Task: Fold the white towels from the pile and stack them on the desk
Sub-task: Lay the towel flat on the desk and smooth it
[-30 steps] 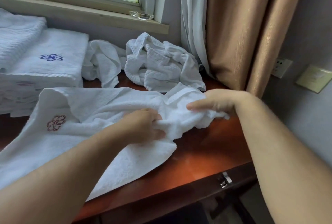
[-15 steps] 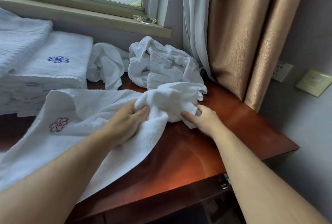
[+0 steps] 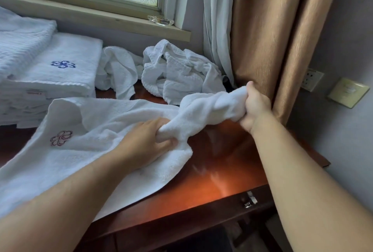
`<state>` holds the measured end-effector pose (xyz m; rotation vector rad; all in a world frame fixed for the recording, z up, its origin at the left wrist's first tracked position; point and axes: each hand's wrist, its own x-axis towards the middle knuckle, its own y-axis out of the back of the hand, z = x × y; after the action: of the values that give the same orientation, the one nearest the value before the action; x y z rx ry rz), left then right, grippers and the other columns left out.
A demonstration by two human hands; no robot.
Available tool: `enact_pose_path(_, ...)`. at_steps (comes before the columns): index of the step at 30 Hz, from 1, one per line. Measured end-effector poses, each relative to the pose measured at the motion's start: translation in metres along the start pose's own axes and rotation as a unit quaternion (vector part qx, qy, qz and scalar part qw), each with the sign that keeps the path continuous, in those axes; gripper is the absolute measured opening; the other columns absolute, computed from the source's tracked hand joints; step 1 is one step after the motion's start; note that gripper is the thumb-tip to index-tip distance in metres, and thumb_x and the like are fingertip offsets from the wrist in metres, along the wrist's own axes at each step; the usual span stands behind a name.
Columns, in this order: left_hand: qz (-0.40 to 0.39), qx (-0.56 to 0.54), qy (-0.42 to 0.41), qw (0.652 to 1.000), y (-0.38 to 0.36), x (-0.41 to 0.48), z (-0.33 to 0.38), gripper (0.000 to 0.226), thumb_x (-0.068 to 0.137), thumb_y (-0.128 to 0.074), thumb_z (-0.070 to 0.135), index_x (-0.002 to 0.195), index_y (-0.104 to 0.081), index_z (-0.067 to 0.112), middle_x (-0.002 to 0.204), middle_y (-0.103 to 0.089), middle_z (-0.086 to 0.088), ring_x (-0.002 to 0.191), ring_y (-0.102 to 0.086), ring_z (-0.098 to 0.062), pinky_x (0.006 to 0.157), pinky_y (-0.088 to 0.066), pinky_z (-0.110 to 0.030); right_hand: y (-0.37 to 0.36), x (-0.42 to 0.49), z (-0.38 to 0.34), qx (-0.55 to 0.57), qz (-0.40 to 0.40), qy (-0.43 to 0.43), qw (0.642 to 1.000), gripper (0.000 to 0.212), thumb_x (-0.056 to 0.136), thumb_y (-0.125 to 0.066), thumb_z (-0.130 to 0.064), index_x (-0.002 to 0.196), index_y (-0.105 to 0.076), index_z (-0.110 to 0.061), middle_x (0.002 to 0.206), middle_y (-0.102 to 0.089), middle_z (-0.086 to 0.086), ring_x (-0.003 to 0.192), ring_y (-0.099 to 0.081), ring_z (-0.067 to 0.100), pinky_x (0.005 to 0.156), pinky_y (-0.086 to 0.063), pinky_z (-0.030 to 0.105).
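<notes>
Your left hand (image 3: 150, 140) is clenched on a bunched fold of the white towel (image 3: 84, 150) that lies spread over the left part of the worktop (image 3: 222, 171). Your right hand (image 3: 254, 108) is closed tight around the towel's twisted end, holding it raised off the wood, close in front of the tan curtain (image 3: 282, 39). Between your two hands the cloth runs as a thick rumpled rope. The rest of the towel lies flat towards you, its near edge hanging over the worktop's front, with a red flower emblem (image 3: 61, 138) facing up near its left side.

Behind it, against the wall under the window sill (image 3: 96, 17), sits the pile of unfolded towels (image 3: 177, 78), crumpled and loose. To the left stands the stack of folded towels (image 3: 56, 78); the top one shows a blue flower emblem (image 3: 63, 64). A sheer white curtain (image 3: 216, 19) hangs just beside the tan one. A metal drawer pull (image 3: 250, 199) shows on the worktop's front edge.
</notes>
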<state>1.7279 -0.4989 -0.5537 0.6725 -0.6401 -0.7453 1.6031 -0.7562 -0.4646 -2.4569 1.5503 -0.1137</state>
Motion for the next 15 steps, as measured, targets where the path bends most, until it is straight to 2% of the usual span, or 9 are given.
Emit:
enact_pose_path(1,-0.009,0.009,-0.001,1.0,0.0,0.0,0.0,0.05,0.074,-0.056,0.071,0.118,-0.055,0.046,0.103,-0.063,0.023,0.099,-0.056,-0.003,0.087,-0.049,-0.035,0.002,0.003,-0.006,0.026,0.014,-0.006,1.0,0.045,0.098,-0.059,-0.048,0.105,-0.065,-0.004,0.098,-0.076,0.02,0.082,-0.076,0.035,0.067,-0.062,0.053)
enact_pose_path(3,-0.014,0.02,0.008,1.0,-0.001,-0.001,-0.002,0.06,0.075,-0.057,0.072,0.128,-0.049,0.047,0.114,-0.06,0.023,0.107,-0.054,-0.006,0.093,-0.048,-0.036,0.005,0.005,-0.005,0.019,0.021,-0.002,1.0,0.051,0.094,-0.061,-0.058,0.105,-0.065,-0.009,0.108,-0.075,0.017,0.09,-0.075,0.032,0.079,-0.061,0.054)
enact_pose_path(5,-0.012,0.033,0.023,0.999,-0.003,-0.001,-0.004,0.067,0.075,-0.054,0.075,0.134,-0.045,0.046,0.122,-0.058,0.02,0.112,-0.051,-0.007,0.096,-0.045,-0.034,0.013,-0.001,0.016,-0.084,-0.08,0.014,0.993,0.078,0.079,-0.062,-0.074,0.122,-0.065,-0.01,0.122,-0.071,0.011,0.111,-0.07,0.025,0.101,-0.053,0.049)
enact_pose_path(6,-0.012,0.039,0.028,0.999,-0.004,-0.001,-0.004,0.07,0.075,-0.053,0.077,0.137,-0.043,0.045,0.126,-0.057,0.019,0.114,-0.05,-0.007,0.098,-0.043,-0.034,0.02,-0.007,0.031,-0.184,-0.143,0.031,0.972,0.085,0.072,-0.064,-0.078,0.127,-0.066,-0.013,0.123,-0.071,0.007,0.115,-0.067,0.02,0.107,-0.05,0.045)
enact_pose_path(7,-0.012,0.046,0.032,0.998,-0.004,-0.002,-0.005,0.072,0.076,-0.052,0.077,0.139,-0.042,0.044,0.129,-0.056,0.018,0.117,-0.049,-0.009,0.099,-0.042,-0.034,0.028,-0.013,0.043,-0.285,-0.208,0.053,0.934,0.079,0.069,-0.07,-0.077,0.123,-0.07,-0.02,0.117,-0.074,0.001,0.112,-0.068,0.015,0.104,-0.051,0.038)
enact_pose_path(8,-0.013,0.05,0.032,0.998,-0.005,-0.002,-0.005,0.073,0.077,-0.052,0.077,0.14,-0.041,0.044,0.131,-0.055,0.017,0.12,-0.049,-0.01,0.101,-0.042,-0.034,0.034,-0.018,0.053,-0.367,-0.261,0.073,0.89,0.063,0.068,-0.077,-0.072,0.114,-0.074,-0.029,0.107,-0.077,-0.005,0.103,-0.071,0.007,0.093,-0.056,0.028)
enact_pose_path(10,-0.014,0.054,0.031,0.998,-0.006,-0.001,-0.006,0.074,0.077,-0.052,0.077,0.141,-0.04,0.043,0.134,-0.055,0.015,0.122,-0.048,-0.01,0.102,-0.04,-0.033,0.036,-0.02,0.064,-0.448,-0.301,0.107,0.835,0.035,0.066,-0.083,-0.055,0.097,-0.076,-0.038,0.093,-0.077,-0.013,0.086,-0.071,-0.001,0.071,-0.054,0.014)
enact_pose_path(12,-0.018,0.053,0.034,0.998,-0.005,-0.001,-0.006,0.076,0.076,-0.05,0.079,0.142,-0.039,0.043,0.136,-0.053,0.017,0.123,-0.046,-0.009,0.099,-0.037,-0.03,0.03,-0.02,0.066,-0.45,-0.273,0.118,0.842,0.024,0.069,-0.081,-0.045,0.088,-0.075,-0.032,0.084,-0.076,-0.006,0.074,-0.071,0.004,0.061,-0.054,0.019)
enact_pose_path(15,-0.016,0.052,0.037,0.998,-0.003,-0.005,-0.005,0.075,0.077,-0.053,0.077,0.143,-0.039,0.044,0.133,-0.052,0.02,0.12,-0.045,-0.005,0.094,-0.033,-0.026,0.021,-0.021,0.062,-0.383,-0.184,0.13,0.896,0.022,0.072,-0.077,-0.04,0.086,-0.075,-0.022,0.078,-0.076,0.001,0.07,-0.07,0.008,0.058,-0.053,0.021)
